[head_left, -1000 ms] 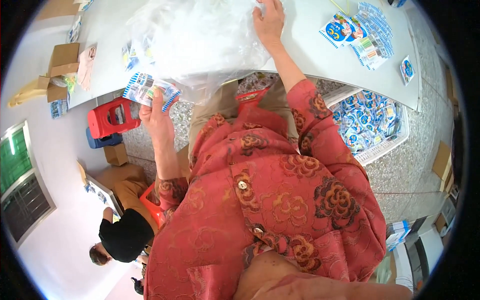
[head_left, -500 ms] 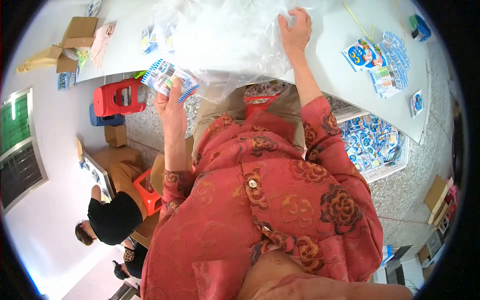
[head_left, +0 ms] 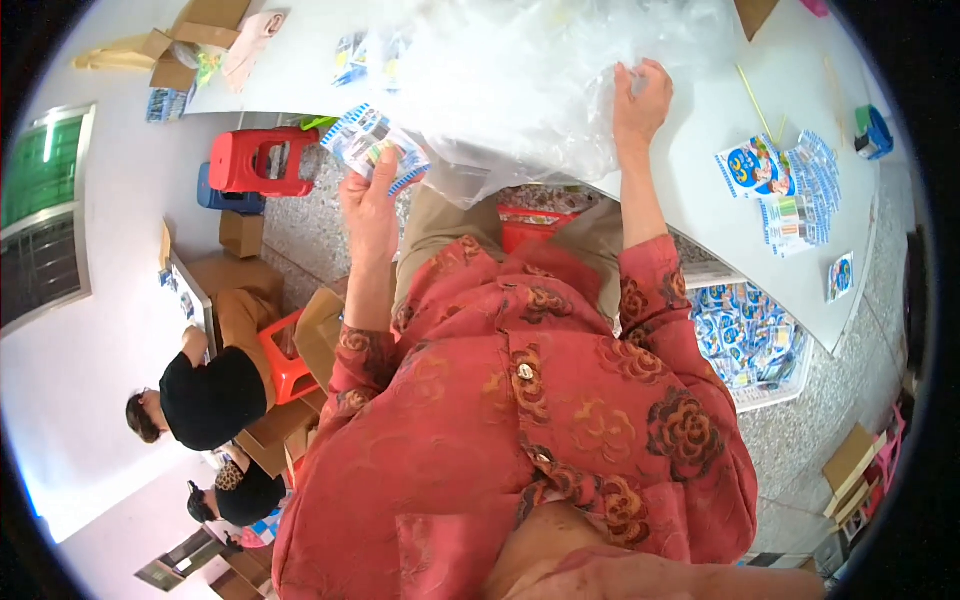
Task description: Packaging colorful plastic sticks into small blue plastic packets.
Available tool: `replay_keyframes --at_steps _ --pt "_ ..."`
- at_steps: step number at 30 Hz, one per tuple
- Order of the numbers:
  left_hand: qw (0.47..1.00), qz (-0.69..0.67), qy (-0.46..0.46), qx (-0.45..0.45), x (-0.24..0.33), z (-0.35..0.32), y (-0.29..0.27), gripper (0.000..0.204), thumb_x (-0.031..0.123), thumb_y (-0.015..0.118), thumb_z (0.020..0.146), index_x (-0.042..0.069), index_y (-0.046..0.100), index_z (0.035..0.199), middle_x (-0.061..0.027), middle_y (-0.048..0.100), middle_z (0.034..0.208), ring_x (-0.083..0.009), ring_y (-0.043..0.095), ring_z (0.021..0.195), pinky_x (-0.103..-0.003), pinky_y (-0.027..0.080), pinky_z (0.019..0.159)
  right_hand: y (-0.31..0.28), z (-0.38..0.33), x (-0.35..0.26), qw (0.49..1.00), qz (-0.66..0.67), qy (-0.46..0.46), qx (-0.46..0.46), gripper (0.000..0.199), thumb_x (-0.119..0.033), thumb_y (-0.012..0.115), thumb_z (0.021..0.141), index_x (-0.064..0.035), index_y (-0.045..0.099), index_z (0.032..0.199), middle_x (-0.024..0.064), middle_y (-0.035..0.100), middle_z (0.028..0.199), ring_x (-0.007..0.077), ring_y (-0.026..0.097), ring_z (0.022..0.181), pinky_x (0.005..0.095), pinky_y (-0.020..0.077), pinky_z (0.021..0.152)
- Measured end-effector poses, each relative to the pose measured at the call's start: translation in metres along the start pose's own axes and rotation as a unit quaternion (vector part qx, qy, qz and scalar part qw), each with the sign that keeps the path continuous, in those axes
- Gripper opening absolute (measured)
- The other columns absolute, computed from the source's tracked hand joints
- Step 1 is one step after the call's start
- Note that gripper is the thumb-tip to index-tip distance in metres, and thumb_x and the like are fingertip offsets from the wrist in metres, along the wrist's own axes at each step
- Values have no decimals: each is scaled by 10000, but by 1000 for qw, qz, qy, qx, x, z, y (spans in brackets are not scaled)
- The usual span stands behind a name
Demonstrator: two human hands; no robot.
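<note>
My left hand (head_left: 372,205) pinches a small flat packet (head_left: 365,140), blue and white with striped ends, between thumb and fingers at the table's near left edge. Over the middle of the white table spreads a large, crumpled clear plastic bag (head_left: 520,95), its near part hanging over the edge above my lap. My right hand (head_left: 642,105) is at the bag's right side, with fingers curled onto the plastic. More blue and white packets (head_left: 351,60) lie by the bag's left side, partly under the film.
Several packets (head_left: 800,200) overlap at the right, by a yellow strip (head_left: 753,98) and a blue-green roll (head_left: 873,133). A white crate (head_left: 775,398) of packets stands below the table. At left are a red stool (head_left: 232,162), cardboard boxes (head_left: 215,18) and two other people (head_left: 215,400).
The view has shifted, so the table and both hands appear farther right. My left hand keeps the packet, and my right hand stays at the plastic bag with its fingers more curled.
</note>
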State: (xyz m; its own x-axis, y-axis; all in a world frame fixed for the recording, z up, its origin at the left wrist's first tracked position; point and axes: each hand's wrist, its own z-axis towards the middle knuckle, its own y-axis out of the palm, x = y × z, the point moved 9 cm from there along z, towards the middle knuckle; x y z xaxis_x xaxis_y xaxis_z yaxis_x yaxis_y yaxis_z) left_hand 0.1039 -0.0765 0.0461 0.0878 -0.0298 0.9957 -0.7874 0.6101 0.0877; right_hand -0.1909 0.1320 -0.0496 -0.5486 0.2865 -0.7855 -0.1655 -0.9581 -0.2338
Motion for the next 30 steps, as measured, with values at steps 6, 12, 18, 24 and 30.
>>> replay_keyframes --at_steps 6,12,18,24,30 --pt "1000 -21 -15 -15 -1 -7 34 151 123 565 896 40 641 996 -40 658 914 -117 631 781 -288 548 687 -9 6 7 1000 4 3 27 223 -172 715 768 -27 577 867 121 610 990 278 555 951 353 424 857" --pt "997 -1 -7 -71 -17 -2 17 149 125 567 895 41 648 989 -45 673 881 -109 636 775 -270 541 675 -20 8 23 998 13 41 35 237 -161 667 813 3 561 947 176 540 1104 299 478 1089 381 371 931" --pt "997 -69 -42 -17 -24 -8 -23 204 166 565 911 -14 642 966 24 631 836 -28 535 732 -206 447 645 9 9 -118 992 9 -124 -15 354 -116 606 845 9 475 1150 202 404 1297 321 367 1237 398 292 1029" --pt "996 -63 -12 -70 -32 8 -55 167 118 560 906 -9 640 980 49 604 855 -10 495 760 -198 429 661 152 -46 -146 929 -6 -183 -322 421 -135 589 851 -11 454 1231 204 369 1357 338 328 1283 396 269 1054" --pt "995 -48 36 -83 -14 61 -78 220 157 552 918 -22 617 1028 41 606 872 -37 490 765 -217 431 686 204 -77 -110 859 -137 -290 -398 416 -137 535 867 -4 448 1252 227 399 1336 362 349 1262 422 277 1048"
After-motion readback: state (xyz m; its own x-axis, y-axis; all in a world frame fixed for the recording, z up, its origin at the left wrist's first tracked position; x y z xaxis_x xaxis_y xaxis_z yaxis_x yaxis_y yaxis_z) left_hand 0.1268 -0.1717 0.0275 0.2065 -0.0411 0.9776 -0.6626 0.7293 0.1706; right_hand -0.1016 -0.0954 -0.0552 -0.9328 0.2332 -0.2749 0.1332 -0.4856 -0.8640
